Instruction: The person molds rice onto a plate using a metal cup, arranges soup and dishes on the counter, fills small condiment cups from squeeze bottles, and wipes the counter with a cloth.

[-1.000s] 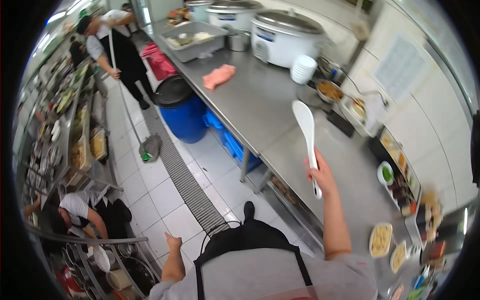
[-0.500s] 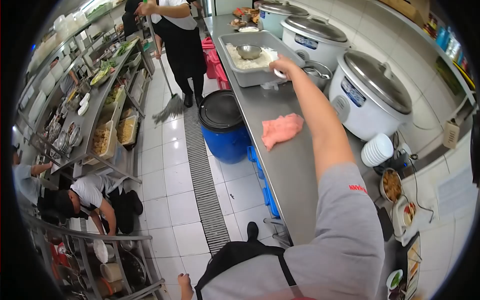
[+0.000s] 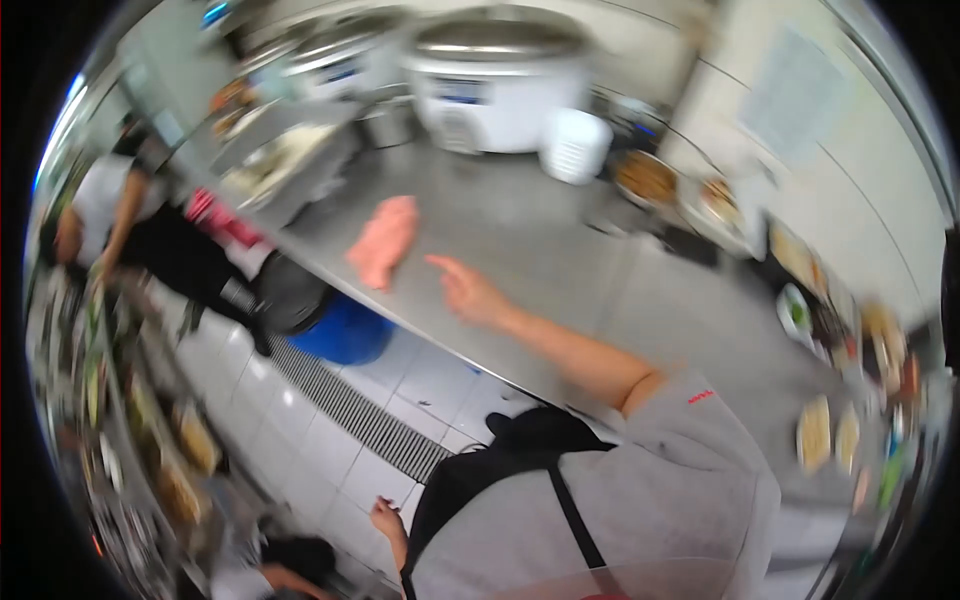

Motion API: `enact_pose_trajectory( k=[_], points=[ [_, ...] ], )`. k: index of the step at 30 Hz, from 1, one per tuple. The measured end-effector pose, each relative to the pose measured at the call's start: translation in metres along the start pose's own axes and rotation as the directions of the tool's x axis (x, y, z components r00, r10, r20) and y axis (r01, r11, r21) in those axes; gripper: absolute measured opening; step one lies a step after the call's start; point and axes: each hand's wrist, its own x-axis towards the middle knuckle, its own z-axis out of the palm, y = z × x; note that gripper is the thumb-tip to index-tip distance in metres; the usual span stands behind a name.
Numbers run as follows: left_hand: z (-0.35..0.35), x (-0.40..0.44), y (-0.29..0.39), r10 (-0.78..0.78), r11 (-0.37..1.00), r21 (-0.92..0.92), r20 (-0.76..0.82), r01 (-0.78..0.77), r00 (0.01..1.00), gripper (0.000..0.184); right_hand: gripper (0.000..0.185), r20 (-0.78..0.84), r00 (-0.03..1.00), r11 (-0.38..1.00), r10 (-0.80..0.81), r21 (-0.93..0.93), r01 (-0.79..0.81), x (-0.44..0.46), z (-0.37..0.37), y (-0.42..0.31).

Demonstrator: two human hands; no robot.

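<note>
My right hand (image 3: 472, 290) is over the steel counter (image 3: 560, 260), its index finger stretched out to the left and nothing seen in it. Just left of that fingertip lies a crumpled pink cloth (image 3: 383, 243), apart from the hand. My left hand (image 3: 388, 518) hangs low beside the black apron, over the tiled floor, with its fingers loosely apart and no object visible in it. A grey tub (image 3: 285, 165) with white food, blurred, stands at the counter's left end.
Large rice cookers (image 3: 500, 85) and stacked white bowls (image 3: 575, 146) stand along the wall. Food dishes (image 3: 815, 435) are at the right. A blue barrel (image 3: 345, 330) stands below the counter edge. A co-worker (image 3: 130, 210) is at the left, another person (image 3: 270, 575) low at the bottom left.
My right hand held a white paddle, reached with it to the grey tub, and is now back over the counter without it. The view has turned right.
</note>
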Motion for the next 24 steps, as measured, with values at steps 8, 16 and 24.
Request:
enact_pose_trajectory(
  k=[8,16,24],
  points=[
    [0.046,0.008,0.162,0.731,0.678,-0.334,0.217,-0.655,0.646,0.048,0.020,-0.073,0.984,0.927,0.165,-0.328,-0.180,-0.316,-0.088,-0.080],
    [0.110,-0.289,0.290,0.939,0.208,-0.797,0.325,-0.567,-0.114,0.041,0.046,-0.891,0.454,0.797,-0.013,-0.284,-0.533,-0.538,-0.139,-0.170],
    [0.116,-0.653,0.244,0.569,-0.111,-0.986,0.039,-0.124,-0.821,0.044,0.037,-0.990,-0.023,0.642,0.142,0.109,-0.759,-0.789,-0.186,-0.219]
  ],
)
